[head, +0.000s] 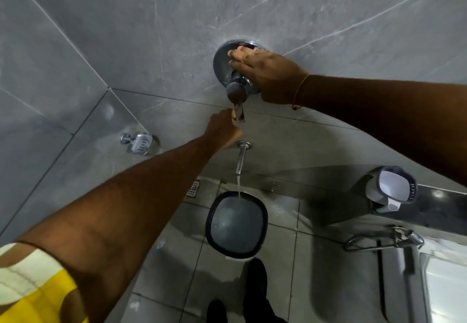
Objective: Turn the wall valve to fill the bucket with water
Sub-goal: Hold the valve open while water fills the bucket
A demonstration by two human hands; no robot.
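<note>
Chrome wall valve: sitting on the grey tiled wall, its round plate partly covered by the right hand, its lever hanging down below the knob.
Right hand: lying over the upper part of the valve plate with fingers stretched flat, not clenched around anything that can be made out; a thin thread is circling the wrist.
Left hand: pinching the lower end of the lever between thumb and fingers.
Spout: sticking out of the wall just below the left hand, and water is running from it in a thin stream.
Bucket: standing on the tiled floor directly under the spout, dark-rimmed, and taking the stream at its far edge; water is already lying inside.
Soap dish: hanging on the wall to the left, well apart from the valve.
Mug: resting on a ledge to the right.
</note>
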